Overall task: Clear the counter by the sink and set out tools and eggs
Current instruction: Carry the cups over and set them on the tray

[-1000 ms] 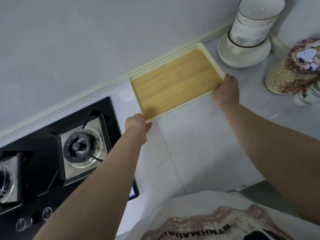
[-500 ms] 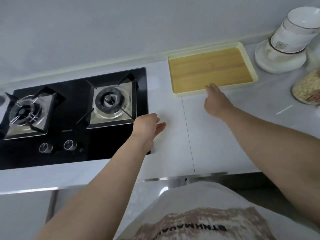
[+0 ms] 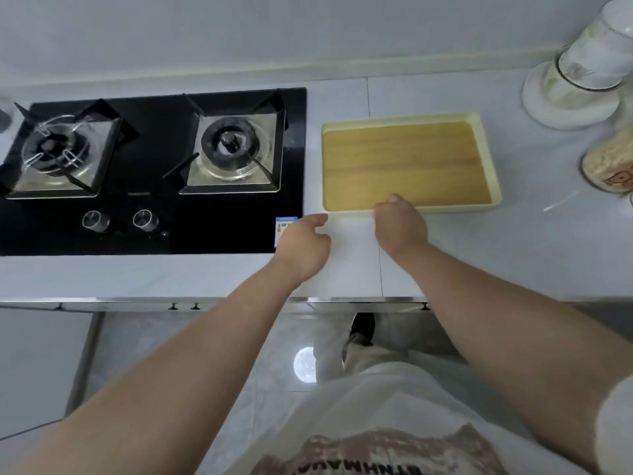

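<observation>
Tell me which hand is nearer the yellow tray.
Right. The right hand overlaps the near rim of the tray, toward its left end; the left hand hangs over the counter off the near-left corner, beside the stove.

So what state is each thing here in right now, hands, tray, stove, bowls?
Tray: lying flat on the counter, nothing in it.
Left hand: loosely curled, holding nothing.
Right hand: at the tray's near rim; grip unclear.
Stove: unlit, no pots on it.
Bowls: stacked.
</observation>
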`<state>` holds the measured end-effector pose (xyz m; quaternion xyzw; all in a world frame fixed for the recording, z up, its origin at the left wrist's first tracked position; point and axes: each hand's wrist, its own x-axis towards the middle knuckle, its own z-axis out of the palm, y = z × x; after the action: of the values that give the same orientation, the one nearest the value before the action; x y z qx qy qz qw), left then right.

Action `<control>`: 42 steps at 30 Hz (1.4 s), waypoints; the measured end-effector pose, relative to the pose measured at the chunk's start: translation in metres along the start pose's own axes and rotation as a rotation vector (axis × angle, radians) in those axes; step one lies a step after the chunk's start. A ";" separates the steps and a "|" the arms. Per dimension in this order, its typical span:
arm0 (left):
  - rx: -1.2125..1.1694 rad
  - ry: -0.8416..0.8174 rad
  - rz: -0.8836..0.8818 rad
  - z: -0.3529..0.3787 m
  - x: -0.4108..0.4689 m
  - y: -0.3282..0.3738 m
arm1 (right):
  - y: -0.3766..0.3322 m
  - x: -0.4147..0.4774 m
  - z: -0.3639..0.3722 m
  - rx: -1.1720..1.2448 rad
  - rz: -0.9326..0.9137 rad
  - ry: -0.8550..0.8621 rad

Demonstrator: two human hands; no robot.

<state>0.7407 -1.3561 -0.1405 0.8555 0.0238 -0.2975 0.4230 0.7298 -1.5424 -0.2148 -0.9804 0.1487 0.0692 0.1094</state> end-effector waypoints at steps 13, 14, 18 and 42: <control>0.223 -0.068 0.063 -0.010 -0.013 -0.009 | -0.037 -0.033 -0.031 0.010 0.038 -0.079; 0.187 -0.022 0.081 -0.025 -0.022 -0.010 | -0.051 -0.036 -0.039 0.037 -0.007 -0.012; 0.008 0.132 0.126 -0.093 -0.079 -0.028 | -0.125 -0.059 -0.070 0.277 -0.294 0.178; -0.442 1.358 -0.291 -0.328 -0.453 -0.344 | -0.599 -0.340 -0.051 0.476 -1.373 -0.271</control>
<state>0.4284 -0.7985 0.0075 0.7344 0.4540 0.2572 0.4341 0.5970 -0.9021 0.0079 -0.7853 -0.5020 0.0715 0.3553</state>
